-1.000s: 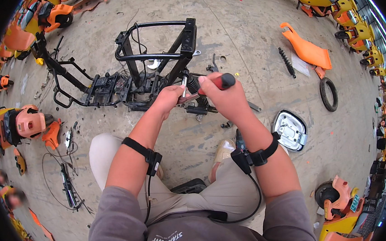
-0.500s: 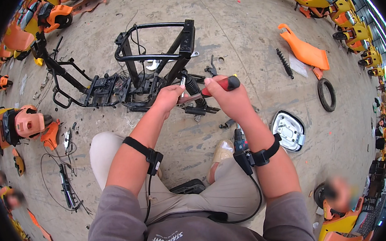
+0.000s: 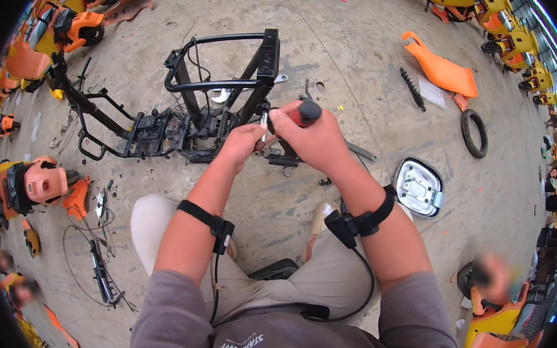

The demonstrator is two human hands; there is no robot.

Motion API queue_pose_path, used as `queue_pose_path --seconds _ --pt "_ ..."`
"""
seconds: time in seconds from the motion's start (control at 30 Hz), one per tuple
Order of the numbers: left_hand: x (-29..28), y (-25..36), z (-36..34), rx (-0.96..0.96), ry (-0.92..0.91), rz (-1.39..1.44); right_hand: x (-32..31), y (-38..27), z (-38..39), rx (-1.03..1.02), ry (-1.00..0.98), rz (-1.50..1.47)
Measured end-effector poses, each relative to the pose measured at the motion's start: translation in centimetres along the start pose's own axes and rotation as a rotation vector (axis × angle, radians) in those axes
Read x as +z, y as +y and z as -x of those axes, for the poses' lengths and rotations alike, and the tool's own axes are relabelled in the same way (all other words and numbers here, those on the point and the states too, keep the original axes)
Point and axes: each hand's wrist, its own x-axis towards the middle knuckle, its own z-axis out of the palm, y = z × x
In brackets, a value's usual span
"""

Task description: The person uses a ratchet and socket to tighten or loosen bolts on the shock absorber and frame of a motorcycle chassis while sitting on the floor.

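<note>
My right hand (image 3: pixel 315 141) is wrapped round the thick handle of a red-and-black-handled tool (image 3: pixel 309 112), its black end pointing up and away from me. The tool's metal shaft runs left toward my left hand; its working end is hidden. My left hand (image 3: pixel 242 143) is closed, with a shiny metal cylinder (image 3: pixel 264 127) showing upright at its fingertips. Both hands are at the rear end of a bare black scooter frame (image 3: pixel 219 85). Beside them a coil-spring shock absorber (image 3: pixel 285 156) on the frame is mostly covered by my right hand.
A loose shock absorber (image 3: pixel 412 89), an orange body panel (image 3: pixel 443 69), a black tyre (image 3: pixel 474 134) and a white-lined shell (image 3: pixel 418 188) lie on the floor to the right. At left are cables and a thin black part (image 3: pixel 100 272). Yellow and orange scooters line both sides.
My right hand has moved a little left and turned, swinging the tool's handle more upright and covering more of the shock absorber. My left hand has stayed nearly in place.
</note>
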Motion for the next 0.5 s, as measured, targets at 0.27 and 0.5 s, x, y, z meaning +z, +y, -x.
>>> queue_pose_path --seconds 0.27,0.5 --pt "-1.3 -0.5 -0.1 -0.067 -0.108 -0.07 -3.5 1.8 1.8 0.088 0.013 -0.025" --pt "-1.1 -0.8 0.0 -0.024 -0.102 -0.046 -2.9 2.1 1.0 0.073 0.04 -0.03"
